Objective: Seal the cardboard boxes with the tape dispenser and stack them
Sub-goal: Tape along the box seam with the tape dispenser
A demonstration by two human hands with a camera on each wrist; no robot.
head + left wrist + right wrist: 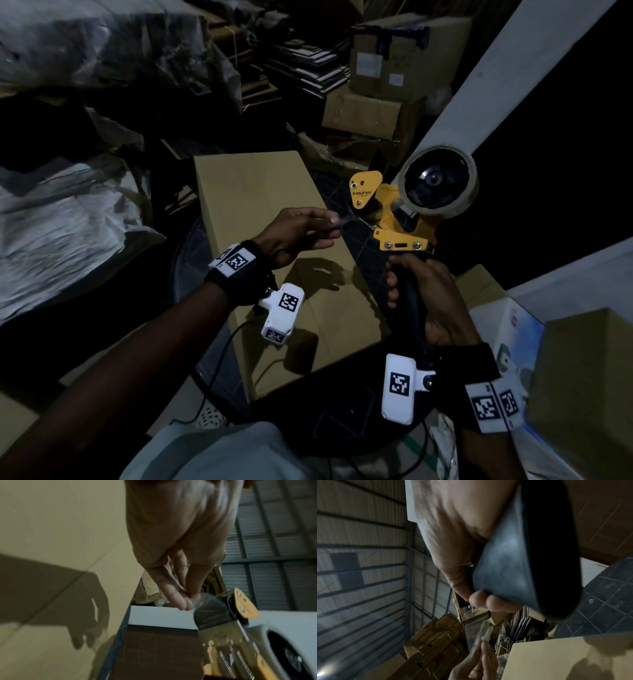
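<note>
A long plain cardboard box (274, 246) lies in front of me, its top flat. Above its right edge my right hand (431, 301) grips the black handle of a yellow tape dispenser (394, 212) carrying a roll of clear tape (438, 181). My left hand (301, 233) pinches the loose end of the clear tape (202, 600) at the dispenser's mouth, thumb against fingertips (183, 603). The black handle (530, 561) fills the right wrist view, with my left hand's fingers (481, 660) below it. The box top (60, 534) shows the hand's shadow.
Stacked cardboard boxes (394, 68) stand at the back, beside a pile of flat cartons (301, 68). Grey plastic sheeting (68, 212) covers the left. Another brown box (589, 394) sits at the right, near a white printed box (507, 335). A dark tiled floor (607, 608) lies beneath.
</note>
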